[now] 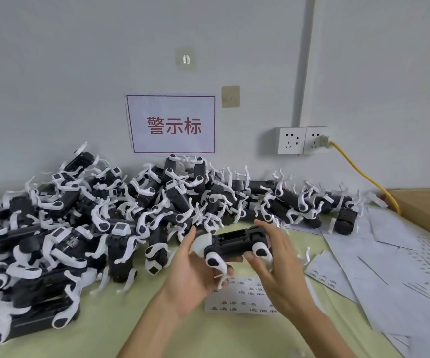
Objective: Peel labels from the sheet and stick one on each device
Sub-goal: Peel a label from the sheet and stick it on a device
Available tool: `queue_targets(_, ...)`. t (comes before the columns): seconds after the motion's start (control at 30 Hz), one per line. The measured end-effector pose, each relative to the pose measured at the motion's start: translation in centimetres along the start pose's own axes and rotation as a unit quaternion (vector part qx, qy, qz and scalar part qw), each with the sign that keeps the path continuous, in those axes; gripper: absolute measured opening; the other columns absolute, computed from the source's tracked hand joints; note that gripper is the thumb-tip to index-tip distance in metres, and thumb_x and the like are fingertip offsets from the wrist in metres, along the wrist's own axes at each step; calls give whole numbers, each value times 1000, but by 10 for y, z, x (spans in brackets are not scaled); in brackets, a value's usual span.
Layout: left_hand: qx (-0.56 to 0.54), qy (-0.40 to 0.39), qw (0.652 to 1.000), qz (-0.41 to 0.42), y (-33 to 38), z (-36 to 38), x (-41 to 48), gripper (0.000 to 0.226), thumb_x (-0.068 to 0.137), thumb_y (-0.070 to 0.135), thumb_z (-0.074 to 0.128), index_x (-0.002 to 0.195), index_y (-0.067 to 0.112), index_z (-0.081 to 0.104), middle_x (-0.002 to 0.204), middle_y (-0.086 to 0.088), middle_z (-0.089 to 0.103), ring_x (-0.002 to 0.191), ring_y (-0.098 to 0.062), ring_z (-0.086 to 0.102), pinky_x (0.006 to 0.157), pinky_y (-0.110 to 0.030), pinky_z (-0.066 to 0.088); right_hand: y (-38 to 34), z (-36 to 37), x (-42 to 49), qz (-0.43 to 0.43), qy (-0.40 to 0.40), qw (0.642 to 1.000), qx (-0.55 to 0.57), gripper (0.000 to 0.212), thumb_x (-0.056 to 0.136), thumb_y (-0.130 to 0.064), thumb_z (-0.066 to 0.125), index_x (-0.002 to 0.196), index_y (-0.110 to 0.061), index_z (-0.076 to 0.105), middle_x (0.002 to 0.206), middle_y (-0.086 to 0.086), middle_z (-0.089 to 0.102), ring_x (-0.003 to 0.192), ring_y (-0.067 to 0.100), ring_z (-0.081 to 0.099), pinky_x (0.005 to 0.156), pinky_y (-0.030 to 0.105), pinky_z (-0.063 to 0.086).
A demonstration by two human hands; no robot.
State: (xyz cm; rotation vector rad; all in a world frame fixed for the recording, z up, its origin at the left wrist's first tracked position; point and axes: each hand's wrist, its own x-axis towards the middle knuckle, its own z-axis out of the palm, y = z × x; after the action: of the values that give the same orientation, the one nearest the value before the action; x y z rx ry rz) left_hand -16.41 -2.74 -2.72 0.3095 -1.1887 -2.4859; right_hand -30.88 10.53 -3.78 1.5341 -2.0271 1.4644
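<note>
A black device with white legs [237, 242] is held above the table between both hands. My left hand [195, 270] grips its left end from below, thumb up beside a white cap. My right hand [278, 257] holds the right end, fingers wrapped behind it. Under the hands lies the label sheet [242, 297], white with rows of small dark labels, partly hidden by my right wrist. A large heap of the same black-and-white devices [105, 215] covers the table's left and back.
Used white backing sheets [394, 267] are spread over the right side of the yellow-green table [121, 319]. A cardboard box [428, 205] stands at the far right. A yellow cable [358, 169] runs from the wall socket [301, 140]. A sign with red characters [172, 125] hangs on the wall.
</note>
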Motion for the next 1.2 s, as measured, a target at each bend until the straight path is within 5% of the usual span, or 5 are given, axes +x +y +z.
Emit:
queue_targets(0.3,55,-44,996,54,3,-5,5,63,87,56,64,129,9,69,116,-30,68,84,-28,69,63,-31,53,7,4,3,73,17,992,98,58,92,-71,49,141,-40,42,126,-30,55,118,-14,51,91,2,38)
queue_targets(0.5,163,43,981,98,4,-19,1,32,91,34,69,109,7,69,126,-27,68,70,-22,67,70,-32,60,6,-15,11,222,153,912,309,15,107,-41,44,118,-31,45,84,9,62,56,18,61,53,30,54)
queue_targets(0.7,300,-3,949,100,-22,1,3,75,87,69,62,146,22,53,140,0,66,126,-18,63,105,-41,49,-7,11,-6,142,-53,960,237,46,93,-68,44,129,-39,39,118,-14,64,99,1,65,85,21,51)
queue_targets(0.97,4,165,977,135,7,-26,3,42,87,51,59,99,11,64,93,-12,73,73,-23,64,42,-26,39,12,17,-9,58,-230,969,-62,49,103,-39,54,150,-37,40,147,-13,45,136,6,39,112,29,31)
queue_targets(1.2,20,140,988,64,12,-32,-1,37,84,40,74,108,13,69,95,-9,74,83,-23,70,76,-31,48,25,17,-9,85,-310,933,-163,45,97,-47,59,138,-31,48,145,-12,43,137,13,37,116,35,21)
